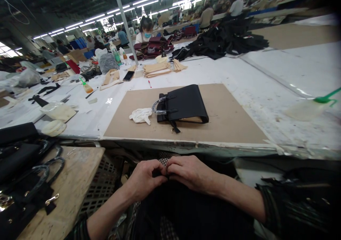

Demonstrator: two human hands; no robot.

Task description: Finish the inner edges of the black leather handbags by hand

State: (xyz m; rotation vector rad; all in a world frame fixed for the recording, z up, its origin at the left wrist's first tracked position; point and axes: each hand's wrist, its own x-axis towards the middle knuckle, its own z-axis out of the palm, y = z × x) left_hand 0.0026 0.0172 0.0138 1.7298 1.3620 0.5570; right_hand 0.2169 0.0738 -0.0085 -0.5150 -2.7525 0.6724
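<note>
Both my hands meet in my lap below the table edge, fingertips together. My left hand [145,179] is curled, its fingers pinched against those of my right hand [188,171], over dark cloth; what they pinch is hidden. On the brown board [229,122] ahead lies a black handbag [183,105] on its side, its wrapped handle toward a crumpled white cloth [141,115].
Black bags [23,176] lie on a wooden side table at left. Bottles [86,86], a phone [128,75], tan pieces [157,68] and black material [229,37] are spread over the long white table. A seated person [146,32] and others work beyond. A green-capped bottle [310,106] lies at right.
</note>
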